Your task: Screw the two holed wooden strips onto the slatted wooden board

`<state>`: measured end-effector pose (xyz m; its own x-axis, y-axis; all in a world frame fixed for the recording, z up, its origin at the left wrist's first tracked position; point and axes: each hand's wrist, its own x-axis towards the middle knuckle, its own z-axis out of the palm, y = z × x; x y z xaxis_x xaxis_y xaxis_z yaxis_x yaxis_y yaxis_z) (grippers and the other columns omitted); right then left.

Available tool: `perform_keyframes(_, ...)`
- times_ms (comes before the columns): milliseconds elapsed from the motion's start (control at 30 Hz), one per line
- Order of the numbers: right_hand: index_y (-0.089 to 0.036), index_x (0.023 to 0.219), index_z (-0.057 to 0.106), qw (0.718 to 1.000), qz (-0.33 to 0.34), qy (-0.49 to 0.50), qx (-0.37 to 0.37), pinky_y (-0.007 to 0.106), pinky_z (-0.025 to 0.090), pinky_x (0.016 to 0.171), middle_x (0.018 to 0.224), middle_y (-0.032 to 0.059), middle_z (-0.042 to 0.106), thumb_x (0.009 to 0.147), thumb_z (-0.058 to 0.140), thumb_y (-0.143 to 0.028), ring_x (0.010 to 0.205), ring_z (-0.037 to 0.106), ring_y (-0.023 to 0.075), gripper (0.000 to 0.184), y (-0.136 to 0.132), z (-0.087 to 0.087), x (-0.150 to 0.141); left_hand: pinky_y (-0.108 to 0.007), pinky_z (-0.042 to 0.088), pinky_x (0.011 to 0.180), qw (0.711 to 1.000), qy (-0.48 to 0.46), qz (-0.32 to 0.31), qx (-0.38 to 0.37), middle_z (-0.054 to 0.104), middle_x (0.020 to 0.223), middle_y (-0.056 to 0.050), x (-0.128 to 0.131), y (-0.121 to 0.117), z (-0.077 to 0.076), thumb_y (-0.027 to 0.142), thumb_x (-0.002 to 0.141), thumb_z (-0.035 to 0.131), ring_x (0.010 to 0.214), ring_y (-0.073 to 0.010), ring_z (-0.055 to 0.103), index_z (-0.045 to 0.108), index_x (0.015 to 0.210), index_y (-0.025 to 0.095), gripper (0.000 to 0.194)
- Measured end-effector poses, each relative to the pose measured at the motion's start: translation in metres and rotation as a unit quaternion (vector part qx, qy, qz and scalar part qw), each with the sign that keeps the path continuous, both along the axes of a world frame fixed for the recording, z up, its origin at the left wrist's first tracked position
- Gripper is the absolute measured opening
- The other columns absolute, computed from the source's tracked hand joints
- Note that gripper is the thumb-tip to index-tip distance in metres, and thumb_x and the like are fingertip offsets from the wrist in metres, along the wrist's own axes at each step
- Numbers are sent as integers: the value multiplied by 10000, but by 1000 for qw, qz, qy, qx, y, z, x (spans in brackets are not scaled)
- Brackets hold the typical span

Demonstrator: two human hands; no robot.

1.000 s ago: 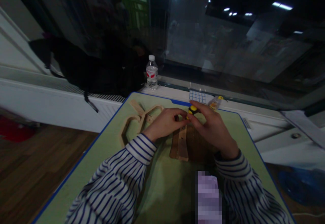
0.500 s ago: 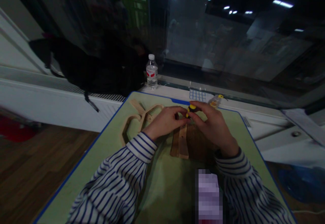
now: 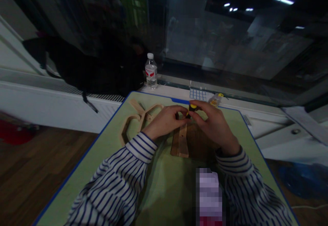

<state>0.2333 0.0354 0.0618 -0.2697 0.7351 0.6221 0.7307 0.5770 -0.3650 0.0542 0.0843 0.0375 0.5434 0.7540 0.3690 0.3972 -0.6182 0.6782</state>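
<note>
Yellow-and-black hand tool, one: above the far half of the table, yellow end up, between the right hand and the left hand. Striped sleeves, one pair: white with dark blue lines, nearest of all, reaching in from either side. Table: pale green top, blue edging. Dark brown board, one: flat on the table, its right part in shadow. Light wooden strip, one: lying lengthwise on the board's left part, dark holes along it, far end by the fingertips. Right hand: thumb and fingers narrowly set around the tool's upper end, holding it. Left hand: thumb and forefinger together at its lower end; whether they grip the tool or some small part cannot be told. Light wooden frames: angular, open, left of the board, partly hidden by the left hand. Clear packet, yellow-tipped: beyond the table. Blue-gridded sheet: just left of the packet. Bottle, clear, white-capped: upright, farther left. Black bundle: left of the bottle. Window: dark, rearmost, bright lights showing in it.
</note>
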Motion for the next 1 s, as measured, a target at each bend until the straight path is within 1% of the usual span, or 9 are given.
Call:
perform_keyframes(100, -239, 1201, 584, 1000, 1, 2, -2, 406, 529, 884, 1102, 76, 693, 882, 577, -296, 975, 657, 211, 324, -1, 1, -1, -229, 444, 657, 1000, 8, -3, 6, 698, 794, 0, 0, 0, 0, 318, 804, 643, 655, -123, 599, 692, 928, 168, 201)
perform_keyframes(233, -209, 1232, 559, 1000, 7, 1, -5, 389, 524, 896, 1131, 95, 680, 879, 578, -276, 1001, 646, 205, 360, -4, 4, -2, -217, 444, 644, 1000, 2, -23, 11, 703, 828, -3, 0, 2, -1, 273, 817, 613, 670, -118, 603, 691, 936, 167, 177)
perform_keyframes(300, -215, 1239, 553, 1000, 11, 0, -4, 381, 528, 887, 1134, 89, 680, 884, 568, -253, 985, 648, 196, 357, -5, 4, -1, -216, 443, 635, 1000, 3, -28, 9, 705, 844, -9, 0, 2, -2, 289, 821, 612, 677, -120, 602, 690, 940, 165, 189)
perform_keyframes(400, -233, 1199, 578, 1000, 17, 3, 2, 374, 539, 865, 1102, 71, 691, 884, 574, -244, 946, 659, 188, 315, -3, 3, 1, -214, 441, 633, 999, 9, -33, 6, 704, 856, -13, 1, 3, -3, 281, 826, 606, 682, -119, 599, 687, 955, 166, 191)
perform_keyframes(533, -238, 1180, 586, 1000, 15, 8, 6, 390, 543, 860, 1088, 66, 694, 881, 586, -253, 952, 661, 194, 300, -1, 2, 3, -220, 443, 638, 1000, 5, -26, 6, 703, 863, -7, 1, 2, -2, 276, 818, 620, 671, -113, 591, 679, 983, 173, 204)
perform_keyframes(667, -230, 1171, 586, 1000, 12, 7, -2, 389, 545, 857, 1073, 68, 695, 880, 591, -254, 947, 661, 193, 293, -2, 3, 2, -230, 436, 630, 1000, 14, -2, 7, 695, 816, -2, 1, 2, 0, 327, 809, 643, 648, -115, 586, 680, 937, 169, 206)
perform_keyframes(733, -228, 1169, 583, 1000, 13, 5, -1, 385, 546, 856, 1071, 67, 694, 880, 592, -256, 943, 662, 191, 290, -3, 4, 1, -232, 433, 628, 1000, 21, 4, 11, 691, 796, 1, 1, 1, 1, 306, 809, 641, 644, -116, 586, 681, 922, 171, 182)
perform_keyframes(900, -233, 1173, 563, 1000, 13, 5, -8, 396, 542, 865, 1077, 69, 685, 883, 581, -272, 969, 656, 204, 293, -3, 5, 0, -235, 448, 640, 1000, 21, -11, 10, 693, 808, -5, 0, -1, 2, 264, 818, 604, 665, -124, 596, 680, 964, 168, 190)
perform_keyframes(1000, -232, 1177, 554, 1000, 9, 1, -2, 389, 543, 858, 1076, 69, 683, 880, 586, -268, 962, 658, 203, 301, -3, 4, -1, -225, 442, 626, 1000, 18, -21, 7, 695, 819, -10, 0, -3, 4, 235, 817, 587, 675, -124, 600, 675, 944, 162, 171)
